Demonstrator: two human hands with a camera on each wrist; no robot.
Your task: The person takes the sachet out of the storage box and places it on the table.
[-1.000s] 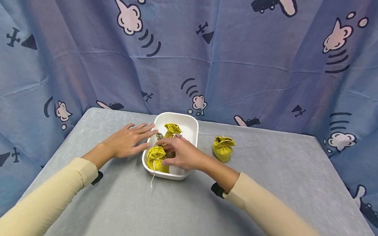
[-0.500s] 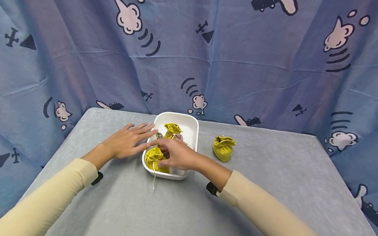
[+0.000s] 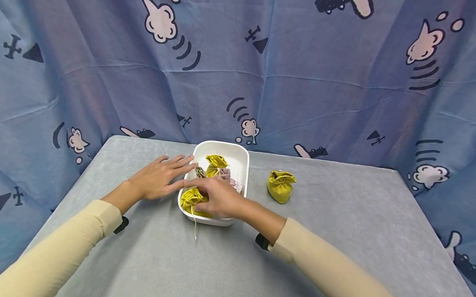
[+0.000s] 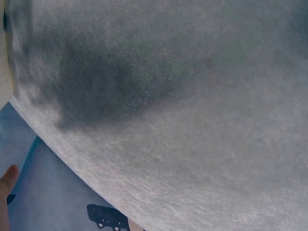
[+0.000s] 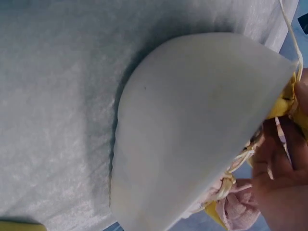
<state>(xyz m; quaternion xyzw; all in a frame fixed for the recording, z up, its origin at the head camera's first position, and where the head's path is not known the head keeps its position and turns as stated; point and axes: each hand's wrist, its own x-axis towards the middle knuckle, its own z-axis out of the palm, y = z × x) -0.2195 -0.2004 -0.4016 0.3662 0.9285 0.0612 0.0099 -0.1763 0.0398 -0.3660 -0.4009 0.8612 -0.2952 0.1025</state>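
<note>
Right hand [image 3: 217, 199]: reaches into the near end of the white tub, fingers curled down over the nearest yellow pouch; whether they actually pinch the cloth is hidden under the hand in the head view and cut off at the edge of the right wrist view.
Nearest yellow pouch [image 3: 190, 200]: in the tub's near left corner, half covered by the hand; its pale drawstring [image 3: 194, 223] hangs over the rim onto the bench.
White tub [image 3: 241, 159]: stands mid-bench, toward the far edge; the right wrist view shows mostly its outer wall [image 5: 192, 125].
Left hand [image 3: 158, 177]: lies flat on the bench just left of the tub, fingers straight and spread, tips at the tub's left wall; touching or not is unclear. The left wrist view shows only grey cloth and a fingertip.
Other pouches in tub: a pink one [image 3: 226, 174], partly hidden; a second yellow one [image 3: 215, 162] at the far end; a small greyish one [image 3: 199, 171], hard to make out.
Loose yellow pouch [image 3: 280, 186]: on the bench right of the tub, apart from it.
Bench [image 3: 337, 230]: grey cloth cover.
</note>
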